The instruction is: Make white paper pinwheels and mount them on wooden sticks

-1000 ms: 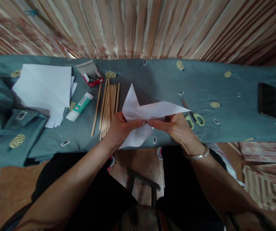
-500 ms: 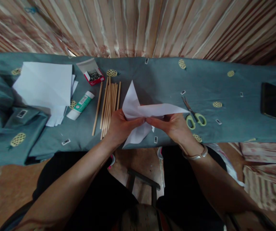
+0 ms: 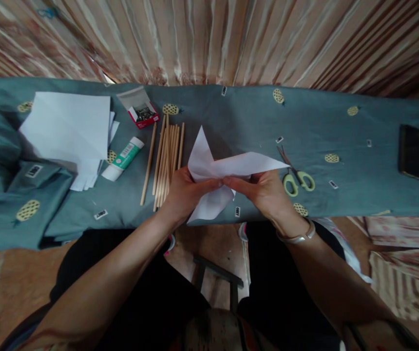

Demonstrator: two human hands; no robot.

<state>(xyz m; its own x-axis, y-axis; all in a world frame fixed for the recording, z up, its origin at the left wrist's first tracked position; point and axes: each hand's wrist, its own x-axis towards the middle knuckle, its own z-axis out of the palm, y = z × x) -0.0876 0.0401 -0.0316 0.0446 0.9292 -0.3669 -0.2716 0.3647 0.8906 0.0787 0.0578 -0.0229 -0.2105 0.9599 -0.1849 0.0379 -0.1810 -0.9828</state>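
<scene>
Between my hands is a white paper pinwheel, its pointed blades spreading up, right and down. My left hand grips it from the left, thumb pressed near the centre. From the right my right hand pinches it too, its thumb tip almost meeting the other; the fingers behind the paper are hidden. Just left of my left hand lie several thin wooden sticks. Scissors with green handles rest beside my right hand, blades pointing away from me.
A glue stick, an open red-and-white box of small metal pins and a stack of white paper are on the left of the blue-green tablecloth. A dark phone lies far right. A pleated curtain hangs behind.
Both hands keep hold of the pinwheel near its centre. Its upper and right-hand blades have shifted slightly; the view has moved a little.
</scene>
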